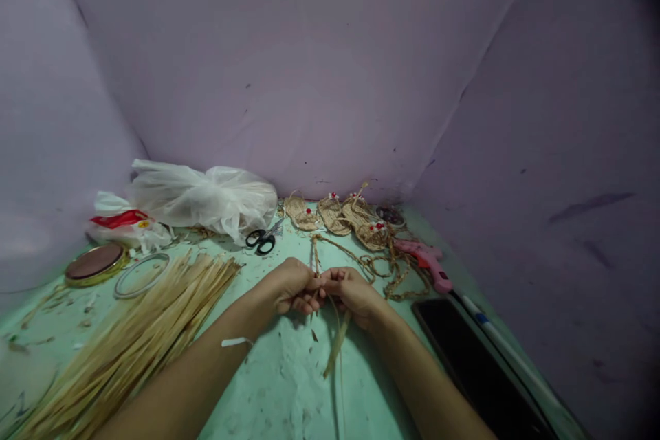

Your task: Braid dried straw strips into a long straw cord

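My left hand [299, 287] and my right hand [352, 292] meet at the middle of the table, thumbs and fingertips pinched close together. Between them they grip a braided straw cord [315, 251]. Its finished length runs up from my fingers and loops off to the right in a loose coil [384, 265]. Loose straw strands [337, 347] hang down below my right hand toward me. The exact crossing of the strands is hidden by my fingers. To the left of my left forearm lies a large bundle of dry straw strips [139, 337].
Black-handled scissors [265, 240] lie beyond my left hand, beside a white plastic bag [206, 199]. Small woven slippers [335, 215] with red beads line the wall. At right are a pink glue gun [425, 261] and a black phone-like slab [477, 371]; at left, a round tin [97, 265] and a ring [141, 276].
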`<move>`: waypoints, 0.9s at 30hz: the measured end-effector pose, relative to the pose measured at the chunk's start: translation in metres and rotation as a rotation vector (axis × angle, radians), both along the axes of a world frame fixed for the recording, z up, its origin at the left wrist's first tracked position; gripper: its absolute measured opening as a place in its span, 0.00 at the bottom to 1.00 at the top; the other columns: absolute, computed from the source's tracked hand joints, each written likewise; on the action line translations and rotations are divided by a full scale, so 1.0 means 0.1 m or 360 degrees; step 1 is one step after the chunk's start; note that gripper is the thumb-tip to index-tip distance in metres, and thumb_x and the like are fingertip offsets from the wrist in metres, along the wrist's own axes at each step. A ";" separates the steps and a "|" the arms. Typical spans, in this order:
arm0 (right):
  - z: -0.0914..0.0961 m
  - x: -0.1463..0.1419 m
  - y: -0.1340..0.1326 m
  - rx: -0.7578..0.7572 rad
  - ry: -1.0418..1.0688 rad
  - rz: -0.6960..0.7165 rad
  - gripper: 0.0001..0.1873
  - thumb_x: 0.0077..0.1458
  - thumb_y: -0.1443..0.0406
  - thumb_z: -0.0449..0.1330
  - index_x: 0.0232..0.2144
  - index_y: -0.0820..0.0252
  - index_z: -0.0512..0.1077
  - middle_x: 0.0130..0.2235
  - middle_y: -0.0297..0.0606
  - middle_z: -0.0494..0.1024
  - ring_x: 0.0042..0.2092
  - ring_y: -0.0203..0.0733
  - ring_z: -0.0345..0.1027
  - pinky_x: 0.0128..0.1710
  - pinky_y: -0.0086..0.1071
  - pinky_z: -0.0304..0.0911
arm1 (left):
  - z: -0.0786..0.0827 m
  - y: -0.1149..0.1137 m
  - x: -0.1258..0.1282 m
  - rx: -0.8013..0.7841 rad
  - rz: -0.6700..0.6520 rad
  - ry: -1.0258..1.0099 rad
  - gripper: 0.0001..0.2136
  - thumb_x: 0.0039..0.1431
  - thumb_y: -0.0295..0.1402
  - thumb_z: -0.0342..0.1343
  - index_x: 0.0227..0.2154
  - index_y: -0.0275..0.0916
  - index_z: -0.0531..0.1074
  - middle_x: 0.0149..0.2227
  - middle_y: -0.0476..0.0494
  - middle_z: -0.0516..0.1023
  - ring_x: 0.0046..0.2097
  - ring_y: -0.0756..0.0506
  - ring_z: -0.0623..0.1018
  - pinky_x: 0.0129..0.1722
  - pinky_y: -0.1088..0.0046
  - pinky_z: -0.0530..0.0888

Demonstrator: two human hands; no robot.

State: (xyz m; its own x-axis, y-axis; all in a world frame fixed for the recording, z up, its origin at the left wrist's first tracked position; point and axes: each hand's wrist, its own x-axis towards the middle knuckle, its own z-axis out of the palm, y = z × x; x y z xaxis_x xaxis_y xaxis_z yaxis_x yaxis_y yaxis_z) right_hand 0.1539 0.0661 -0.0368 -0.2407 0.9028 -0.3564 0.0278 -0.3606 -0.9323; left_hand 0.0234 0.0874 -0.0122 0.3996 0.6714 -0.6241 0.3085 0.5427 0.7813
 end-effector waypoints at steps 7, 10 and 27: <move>0.01 0.07 0.02 0.0095 -0.0140 0.0108 0.06 0.36 0.66 0.58 0.18 0.64 0.65 0.15 0.28 0.64 0.15 0.24 0.45 0.14 0.23 0.38 | -0.04 0.00 0.00 0.0148 0.0056 0.0148 0.04 0.40 0.22 0.48 0.16 0.30 0.67 0.09 0.51 0.61 0.11 0.56 0.60 0.11 0.81 0.56; 0.00 0.11 0.04 0.0284 -0.0351 0.0214 0.06 0.37 0.66 0.58 0.21 0.65 0.67 0.19 0.31 0.68 0.18 0.26 0.50 0.17 0.23 0.44 | -0.03 -0.02 0.02 0.0262 0.0068 0.0306 0.04 0.37 0.23 0.49 0.12 0.32 0.64 0.08 0.52 0.59 0.11 0.55 0.58 0.11 0.80 0.54; 0.38 -0.18 -0.29 0.0771 -0.1781 0.0292 0.09 0.38 0.68 0.55 0.21 0.61 0.75 0.22 0.41 0.74 0.22 0.34 0.60 0.21 0.27 0.43 | 0.01 -0.03 -0.01 0.0362 -0.0033 0.0531 0.04 0.33 0.26 0.48 0.11 0.33 0.65 0.08 0.51 0.58 0.12 0.55 0.57 0.12 0.79 0.50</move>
